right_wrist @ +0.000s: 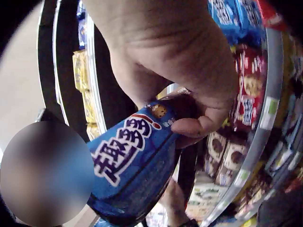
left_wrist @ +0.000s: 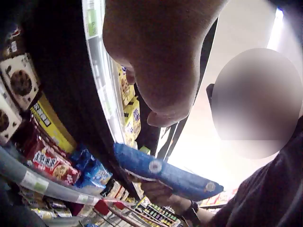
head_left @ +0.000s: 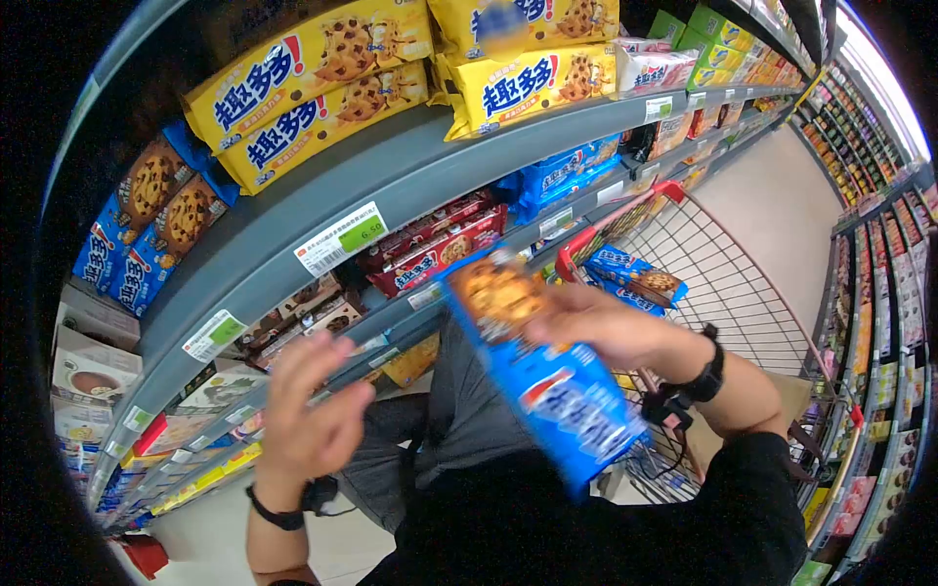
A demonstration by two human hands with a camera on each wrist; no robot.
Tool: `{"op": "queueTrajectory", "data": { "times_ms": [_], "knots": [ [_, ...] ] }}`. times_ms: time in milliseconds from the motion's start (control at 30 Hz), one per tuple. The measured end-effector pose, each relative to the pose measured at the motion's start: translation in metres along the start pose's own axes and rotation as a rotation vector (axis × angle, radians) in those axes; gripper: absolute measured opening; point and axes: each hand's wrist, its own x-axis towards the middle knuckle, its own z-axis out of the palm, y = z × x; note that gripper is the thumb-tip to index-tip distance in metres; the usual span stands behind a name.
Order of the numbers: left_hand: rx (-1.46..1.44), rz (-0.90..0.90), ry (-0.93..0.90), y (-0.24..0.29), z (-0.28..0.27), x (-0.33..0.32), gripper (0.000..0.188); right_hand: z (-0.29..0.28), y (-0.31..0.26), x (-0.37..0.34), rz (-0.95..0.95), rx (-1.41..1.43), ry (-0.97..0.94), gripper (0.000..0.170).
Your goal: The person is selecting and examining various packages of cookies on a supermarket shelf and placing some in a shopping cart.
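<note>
My right hand (head_left: 620, 327) grips a blue cookie packet (head_left: 572, 410) around its upper part, and the packet hangs in front of my body. In the right wrist view the thumb and fingers close on one end of the packet (right_wrist: 135, 153). My left hand (head_left: 315, 410) is raised in front of the shelf, holding nothing, fingers loosely spread and slightly blurred. From the left wrist view, the held packet (left_wrist: 165, 170) shows its back beyond the left hand (left_wrist: 156, 71). Other blue cookie packets (head_left: 635, 278) lie in the shopping cart (head_left: 743, 264) by my right arm.
Yellow cookie packets (head_left: 313, 78) fill the upper shelf, with blue packets (head_left: 161, 215) at its left. Red packets (head_left: 445, 256) and more blue ones (head_left: 567, 176) sit on the shelf below. The grey shelf edge (head_left: 410, 181) curves across. An aisle floor (head_left: 772, 176) runs beyond the cart.
</note>
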Motion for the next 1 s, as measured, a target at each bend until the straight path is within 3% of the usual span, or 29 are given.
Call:
{"op": "queueTrajectory", "data": {
  "times_ms": [33, 67, 233, 333, 433, 500, 533, 567, 600, 633, 667, 700, 733, 767, 833, 933, 1000],
  "knots": [
    [0.031, -0.014, 0.023, -0.006, -0.008, 0.005, 0.036, -0.022, -0.004, -0.014, 0.014, -0.142, 0.172, 0.051],
    [0.058, -0.035, 0.033, -0.010, -0.017, 0.012, 0.039, -0.032, -0.010, -0.026, -0.010, -0.027, 0.167, 0.050],
    [0.094, -0.059, 0.114, -0.020, -0.036, 0.029, 0.038, -0.124, -0.012, -0.076, -0.179, -0.010, 0.573, 0.047],
    [-0.314, -0.034, 0.149, -0.007, -0.029, 0.035, 0.036, -0.190, 0.013, -0.095, -0.121, -0.210, 0.732, 0.048],
    [-0.824, 0.069, 0.089, 0.014, -0.022, 0.048, 0.050, -0.236, 0.046, -0.106, 0.033, -0.609, 0.834, 0.054],
    [-1.240, 0.099, 0.043, 0.035, -0.016, 0.060, 0.063, -0.240, 0.057, -0.103, 0.154, -0.713, 0.767, 0.054],
    [-1.410, 0.101, 0.014, 0.045, -0.017, 0.066, 0.070, -0.261, 0.073, -0.102, 0.100, -0.759, 0.615, 0.061],
    [-1.542, 0.249, -0.191, 0.041, -0.017, 0.070, 0.082, -0.281, 0.091, -0.101, 0.050, -0.803, 0.547, 0.053],
    [-1.673, 0.339, -0.229, 0.048, -0.020, 0.084, 0.096, -0.273, 0.093, -0.097, 0.041, -0.771, 0.488, 0.034],
    [-1.761, 0.276, -0.434, 0.053, -0.032, 0.089, 0.108, -0.246, 0.081, -0.090, 0.098, -0.852, 0.463, 0.020],
    [-1.821, 0.412, -0.310, 0.064, -0.015, 0.093, 0.123, -0.246, 0.088, -0.085, 0.003, -0.858, 0.371, 0.014],
    [-1.876, 0.560, -0.189, 0.072, 0.001, 0.095, 0.139, -0.271, 0.107, -0.081, -0.045, -1.112, 0.324, 0.035],
    [-1.840, 0.558, -0.171, 0.070, -0.007, 0.094, 0.139, -0.291, 0.120, -0.081, 0.013, -1.007, 0.311, 0.035],
    [-1.823, 0.552, -0.133, 0.070, -0.004, 0.114, 0.138, -0.308, 0.128, -0.079, 0.066, -1.259, 0.300, 0.035],
    [-1.803, 0.545, -0.065, 0.081, -0.010, 0.102, 0.134, -0.300, 0.125, -0.073, 0.106, -0.861, 0.474, 0.031],
    [-1.800, 0.535, 0.027, 0.094, -0.007, 0.109, 0.129, -0.262, 0.087, -0.062, 0.245, -0.960, 0.533, 0.025],
    [-1.804, 0.528, 0.090, 0.099, -0.015, 0.101, 0.126, -0.226, 0.065, -0.051, 0.123, -0.880, 0.553, 0.023]
  ]
}}
